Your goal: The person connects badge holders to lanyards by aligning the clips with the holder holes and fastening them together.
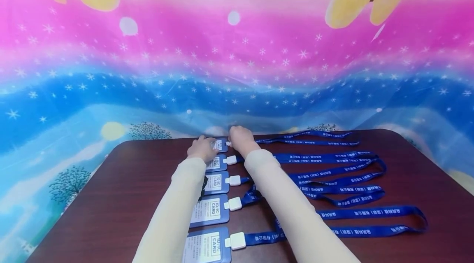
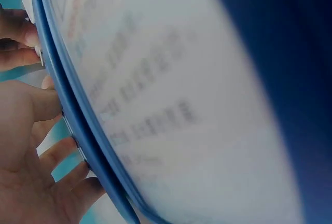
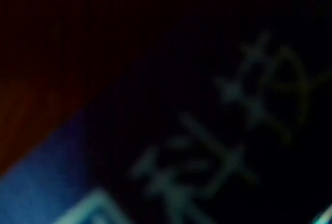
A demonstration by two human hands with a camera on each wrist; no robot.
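Five or so blue ID card holders lie in a column, several of them on lanyards; the farthest card holder (image 1: 221, 145) is at the table's back edge. My left hand (image 1: 202, 148) holds that one from its left side, thumb near its front edge. In the left wrist view the fingers of the left hand (image 2: 46, 151) bend at a holder's edge, behind a large blurred card. My right hand (image 1: 242, 139) pinches the white clip (image 1: 228, 144) at the holder's right end. Its lanyard (image 1: 314, 137) runs off to the right. Dark, blurred lanyard print (image 3: 181, 167) fills the right wrist view.
Nearer card holders (image 1: 216, 182) lie under and beside the left forearm, with white clips (image 1: 235, 180) on their right. Blue lanyards (image 1: 344, 191) loop across the right of the dark red table (image 1: 122, 197), passing under the right forearm. A printed cloth (image 1: 237, 69) hangs behind the table.
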